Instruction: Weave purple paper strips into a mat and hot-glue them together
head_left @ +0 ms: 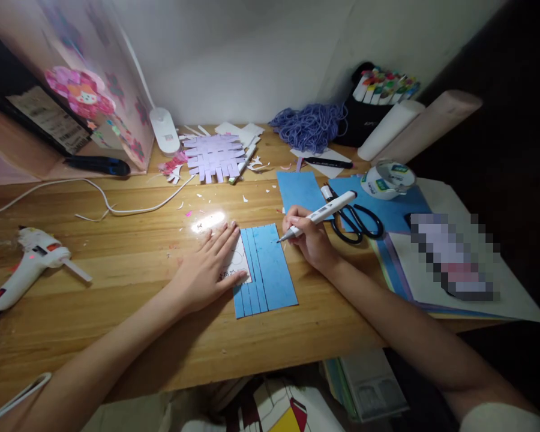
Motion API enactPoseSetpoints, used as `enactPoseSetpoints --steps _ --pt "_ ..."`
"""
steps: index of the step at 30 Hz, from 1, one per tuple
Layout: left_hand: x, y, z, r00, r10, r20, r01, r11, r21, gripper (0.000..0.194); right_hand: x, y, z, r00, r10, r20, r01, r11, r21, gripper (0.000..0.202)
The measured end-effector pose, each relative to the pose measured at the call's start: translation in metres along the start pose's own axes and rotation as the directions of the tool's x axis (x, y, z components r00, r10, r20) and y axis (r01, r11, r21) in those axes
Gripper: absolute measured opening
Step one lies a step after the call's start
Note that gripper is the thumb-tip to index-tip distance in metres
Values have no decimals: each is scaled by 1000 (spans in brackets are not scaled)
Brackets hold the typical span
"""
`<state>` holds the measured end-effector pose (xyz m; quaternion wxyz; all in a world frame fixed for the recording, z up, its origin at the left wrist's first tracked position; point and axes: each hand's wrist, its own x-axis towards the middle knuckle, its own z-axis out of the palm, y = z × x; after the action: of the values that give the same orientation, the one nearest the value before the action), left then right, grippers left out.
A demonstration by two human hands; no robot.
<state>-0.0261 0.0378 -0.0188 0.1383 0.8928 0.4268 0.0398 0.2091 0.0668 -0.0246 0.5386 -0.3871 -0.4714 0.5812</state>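
My left hand point(207, 267) lies flat with its fingers spread, pressing a small white card point(237, 258) with black marks onto a blue sheet point(276, 282). Several dark lines run lengthwise down the left part of that sheet. In my right hand point(310, 237) is a white marker point(321, 215), held slanted, its tip at the sheet's upper right part. Whether the tip touches the paper I cannot tell. Black-handled scissors point(357, 223) lie just beyond my right hand, partly over more blue paper point(299, 187).
A glue gun point(29, 267) lies at the left. Behind are a woven purple paper piece point(216, 155), paper scraps, blue yarn point(308, 126) and a black holder of markers point(369, 123). A tape roll point(387, 180) and stacked paper point(427, 264) are at the right.
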Motion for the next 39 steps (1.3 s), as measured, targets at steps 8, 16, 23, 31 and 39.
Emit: enactPoseSetpoints --steps 8,16,23,31,39 --pt "19 14 1 999 43 30 -42 999 -23 79 3 6 0 999 -14 52 20 994 -111 21" --pt "22 12 3 997 79 10 -78 996 -48 78 8 9 0 998 -37 49 52 938 -342 19" --pt "26 11 7 995 92 -22 -93 993 -66 80 10 12 1 996 -71 60 92 824 -560 20" --pt "26 13 8 996 83 -31 -85 995 -52 80 9 11 0 991 -91 99 132 789 -600 18" --pt "27 12 9 995 89 -45 -91 995 -45 80 10 12 0 990 -92 106 138 791 -596 18"
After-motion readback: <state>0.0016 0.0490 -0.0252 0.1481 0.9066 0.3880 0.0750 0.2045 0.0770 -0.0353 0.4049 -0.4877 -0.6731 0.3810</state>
